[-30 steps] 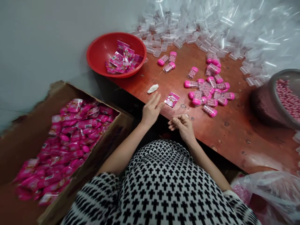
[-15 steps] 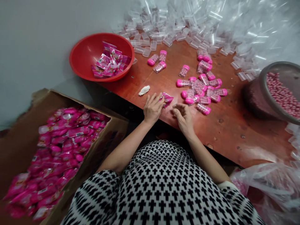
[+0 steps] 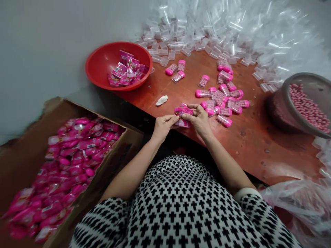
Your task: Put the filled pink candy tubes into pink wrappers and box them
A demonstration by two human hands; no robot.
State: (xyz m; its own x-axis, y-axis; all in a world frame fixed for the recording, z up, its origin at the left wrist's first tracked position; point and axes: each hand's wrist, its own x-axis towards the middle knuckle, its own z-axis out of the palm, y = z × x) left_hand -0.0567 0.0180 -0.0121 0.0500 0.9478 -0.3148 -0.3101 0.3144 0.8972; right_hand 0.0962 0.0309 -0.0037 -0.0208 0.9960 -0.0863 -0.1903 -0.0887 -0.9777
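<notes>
Between both hands, at the near edge of the table, is a small pink printed packet (image 3: 183,111). My left hand (image 3: 163,126) pinches its left side between thumb and fingers. At its right side, my right hand (image 3: 199,119) grips it with the thumb in front and fingers behind. Part of the packet is covered by the fingers. Just right of my right hand lie several clear bottles (image 3: 225,111) with pink caps, filled with pink beads or candies. A crumpled white scrap (image 3: 161,100) rests on the table beyond my left hand.
A red bowl (image 3: 94,65) with pink packets stands at the table's back left. Below it, a cardboard box (image 3: 134,137) holds many wrapped pink items. Clear empty containers (image 3: 214,31) heap along the back. At right, a grey bucket (image 3: 284,93) holds pink balls on the wooden table (image 3: 248,144).
The packet has come up off the tabletop into both hands. My left hand has gone from lying flat on it to pinching it, and my right hand has moved in to grip it.
</notes>
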